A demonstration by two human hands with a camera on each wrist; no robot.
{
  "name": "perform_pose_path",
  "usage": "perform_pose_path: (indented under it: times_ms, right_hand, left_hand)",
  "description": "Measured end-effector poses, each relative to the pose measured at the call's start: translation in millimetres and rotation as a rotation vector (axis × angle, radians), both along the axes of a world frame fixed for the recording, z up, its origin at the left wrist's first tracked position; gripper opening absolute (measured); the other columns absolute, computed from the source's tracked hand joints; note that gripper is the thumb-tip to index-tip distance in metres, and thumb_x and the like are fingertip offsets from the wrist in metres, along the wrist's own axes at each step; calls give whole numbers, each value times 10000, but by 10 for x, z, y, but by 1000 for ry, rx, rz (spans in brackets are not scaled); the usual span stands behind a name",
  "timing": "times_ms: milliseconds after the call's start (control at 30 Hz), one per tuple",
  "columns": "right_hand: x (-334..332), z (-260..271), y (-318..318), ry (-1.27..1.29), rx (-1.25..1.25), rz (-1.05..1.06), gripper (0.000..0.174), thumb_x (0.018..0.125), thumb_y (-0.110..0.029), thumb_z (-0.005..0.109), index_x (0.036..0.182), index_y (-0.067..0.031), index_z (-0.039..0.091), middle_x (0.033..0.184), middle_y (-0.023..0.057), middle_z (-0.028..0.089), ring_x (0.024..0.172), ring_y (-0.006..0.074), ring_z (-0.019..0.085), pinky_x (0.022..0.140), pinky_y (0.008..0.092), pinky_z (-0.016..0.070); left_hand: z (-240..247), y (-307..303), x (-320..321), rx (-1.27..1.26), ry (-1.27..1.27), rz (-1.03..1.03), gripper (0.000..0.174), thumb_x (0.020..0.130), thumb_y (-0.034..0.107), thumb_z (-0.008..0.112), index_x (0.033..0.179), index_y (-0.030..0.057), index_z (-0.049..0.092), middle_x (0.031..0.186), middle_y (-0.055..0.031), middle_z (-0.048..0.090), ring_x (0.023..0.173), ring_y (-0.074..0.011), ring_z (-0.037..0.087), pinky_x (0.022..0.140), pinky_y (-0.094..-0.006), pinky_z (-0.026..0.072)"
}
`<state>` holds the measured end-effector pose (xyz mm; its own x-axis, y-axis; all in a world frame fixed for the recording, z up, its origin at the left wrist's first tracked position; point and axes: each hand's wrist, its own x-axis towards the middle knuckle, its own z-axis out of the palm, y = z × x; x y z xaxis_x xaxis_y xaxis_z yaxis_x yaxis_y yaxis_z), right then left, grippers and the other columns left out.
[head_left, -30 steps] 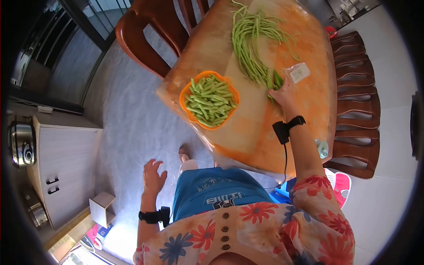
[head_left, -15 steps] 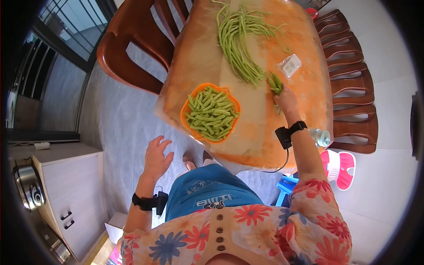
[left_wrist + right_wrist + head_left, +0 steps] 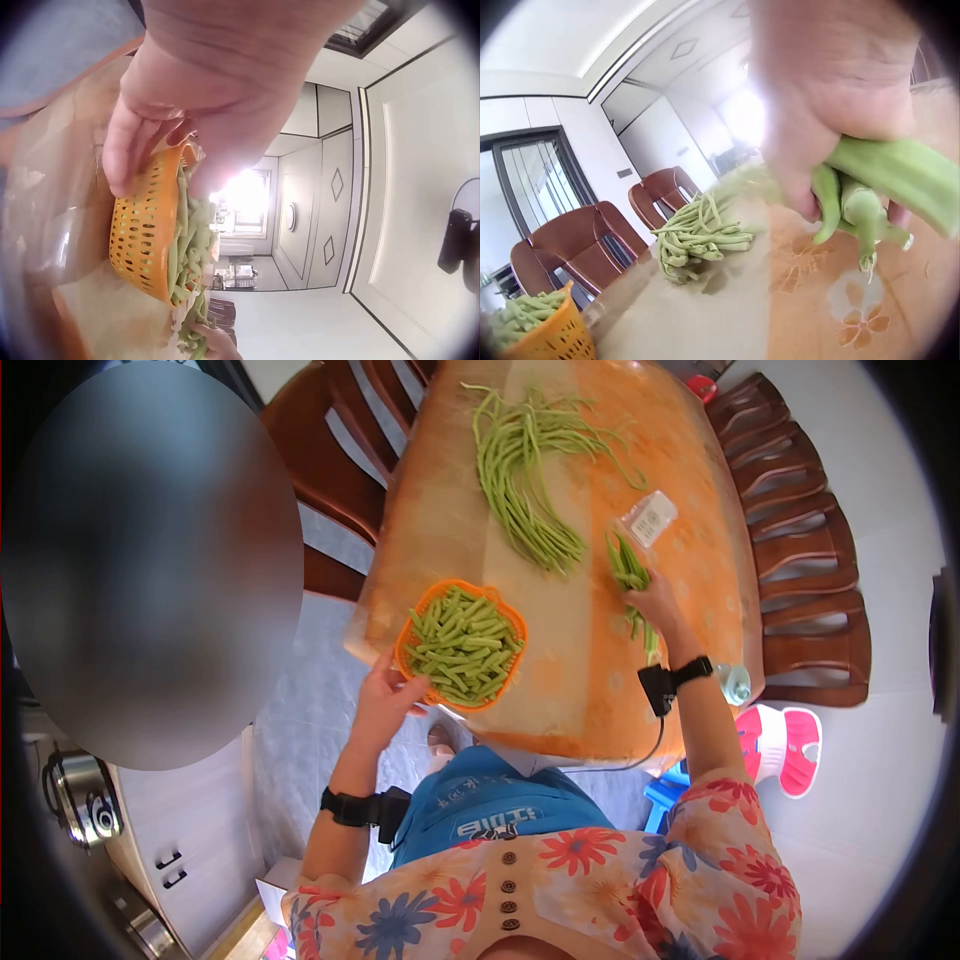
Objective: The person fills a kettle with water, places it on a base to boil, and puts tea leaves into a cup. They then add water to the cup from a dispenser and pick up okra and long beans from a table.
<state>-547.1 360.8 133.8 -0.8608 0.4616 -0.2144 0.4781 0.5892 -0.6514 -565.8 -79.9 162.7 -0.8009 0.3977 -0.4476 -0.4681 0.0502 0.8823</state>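
The left hand (image 3: 385,698) curls its fingers on the near rim of the orange basket (image 3: 512,622), apparently with the thumb inside. The basket stands at the near-left edge of the desk (image 3: 585,670) and is full of cut bean pieces (image 3: 462,645). The right hand (image 3: 655,600) is clamped round a bunch of long beans (image 3: 628,565) just right of the loose pile (image 3: 520,480). Half a second earlier the left hand hung free off the desk, fingers spread.

The left hand (image 3: 385,695) has risen to grip the orange basket (image 3: 521,632) at its near rim; the right hand (image 3: 655,600) drew its beans (image 3: 628,565) nearer.
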Motion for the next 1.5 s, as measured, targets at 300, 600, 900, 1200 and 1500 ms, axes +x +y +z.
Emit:
perform_pose_path:
  times_ms: [300,600,900,1200,1500]
  right_hand:
    - [455,288,-571,27,-469,-97,386,689,-3,643,1059,26,535,806,58,581,649,142,565,568,295,487]
    - [971,315,-986,116,-638,-38,429,685,-76,615,1096,16,536,843,51,581,683,155,568,604,287,480]
    - [1223,588,-1102,254,-782,-185,419,656,38,565,1069,17,499,858,87,574,695,199,583,623,291,501]
    - [986,1363,-2566,-1,-815,172,441,778,26,554,1202,7,435,962,96,596,801,176,599,666,269,494]
    - [-488,1184,-4991,-118,-741,525,533,661,-24,652,1167,16,487,928,60,593,814,139,576,729,271,476]
  left_hand:
    - [-95,65,32,271,-89,2,491,822,57,572,1275,46,383,1074,-129,580,860,-214,633,651,-292,563]
    - [-283,102,56,250,-22,-35,658,782,146,646,1344,110,306,1071,-113,560,800,-188,610,613,-297,554]
    - [-216,-13,179,220,-64,-27,704,787,180,657,1361,54,268,847,-83,601,661,-152,609,546,-264,517]
    - [-328,-1104,-65,154,-30,-284,595,817,259,617,1300,10,373,888,-73,599,710,-128,598,566,-249,487]
    - [276,-2900,-625,178,56,-329,577,808,301,634,1276,46,415,937,-79,588,734,-126,579,562,-247,477]
